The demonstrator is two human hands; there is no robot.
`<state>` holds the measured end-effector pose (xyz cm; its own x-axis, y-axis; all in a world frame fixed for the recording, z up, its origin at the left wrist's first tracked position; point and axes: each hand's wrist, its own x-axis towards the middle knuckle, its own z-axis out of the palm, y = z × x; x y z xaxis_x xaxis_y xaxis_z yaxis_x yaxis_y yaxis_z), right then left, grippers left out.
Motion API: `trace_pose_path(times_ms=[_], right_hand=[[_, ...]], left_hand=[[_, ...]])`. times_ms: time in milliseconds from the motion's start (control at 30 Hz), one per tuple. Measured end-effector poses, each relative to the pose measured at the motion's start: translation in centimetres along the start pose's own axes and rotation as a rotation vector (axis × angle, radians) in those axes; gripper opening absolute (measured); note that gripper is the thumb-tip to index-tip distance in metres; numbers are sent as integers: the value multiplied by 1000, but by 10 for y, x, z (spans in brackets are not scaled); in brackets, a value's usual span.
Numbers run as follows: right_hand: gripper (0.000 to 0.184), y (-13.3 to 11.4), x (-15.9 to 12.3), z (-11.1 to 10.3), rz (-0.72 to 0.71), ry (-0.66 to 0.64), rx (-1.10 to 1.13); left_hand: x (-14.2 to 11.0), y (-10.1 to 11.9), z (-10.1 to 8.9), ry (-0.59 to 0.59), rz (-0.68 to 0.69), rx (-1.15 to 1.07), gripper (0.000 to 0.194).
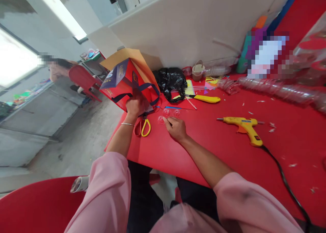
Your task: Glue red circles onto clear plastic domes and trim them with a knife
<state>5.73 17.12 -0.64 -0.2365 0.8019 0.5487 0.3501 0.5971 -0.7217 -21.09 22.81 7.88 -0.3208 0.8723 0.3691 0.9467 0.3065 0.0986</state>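
Nearest on the red worktop (pixel 163 148) are the scissors with one red and one yellow handle loop (pixel 146 128), loops towards me. Just right of them is my right grip (pixel 176 127), fingers curled in, thumb and forefinger nearly together at the edge of the nearest small clear plastic disc (pixel 161 119); I can't tell whether they pinch it. That disc lies between the scissors and my right grip, off my thumb's left side. It is round, so no long axis matters from above. Two more clear discs (pixel 177 113) sit slightly beyond, right of the scissors. My right grip is the nearer to all three. Past the scissors, slightly left, my left grip (pixel 134 105) is at the mouth of the red and blue bag with dark straps (pixel 119 80); its fingers are partly hidden, so I can't tell how closed it is or whether it holds anything. Farther, right of the scissors, is a crumpled black plastic bag (pixel 173 82).
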Motion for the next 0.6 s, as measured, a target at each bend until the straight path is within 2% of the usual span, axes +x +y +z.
trace_pose_path(times_ms=[67, 133, 200, 300, 367, 467, 600], right_hand=[[55, 0, 1, 0, 14, 12, 5], [56, 0, 1, 0, 29, 20, 14], [55, 1, 1, 0, 38, 31, 19], [51, 1, 0, 0, 48, 57, 36], [46, 0, 1, 0, 52, 69, 78], [43, -4, 2, -2, 56, 71, 172], [43, -11, 0, -5, 52, -66, 284]], left_hand=[[0, -7, -11, 76, -92, -63, 28], [-5, -17, -18, 133, -199, -225, 25], [-19, -27, -21, 121, -269, -416, 28], [-55, -31, -23, 84, -269, -664, 29], [-85, -25, -23, 72, -232, -753, 27], [-126, -4, -21, 28, -183, -789, 18], [-167, 35, -13, -54, -107, -869, 13]])
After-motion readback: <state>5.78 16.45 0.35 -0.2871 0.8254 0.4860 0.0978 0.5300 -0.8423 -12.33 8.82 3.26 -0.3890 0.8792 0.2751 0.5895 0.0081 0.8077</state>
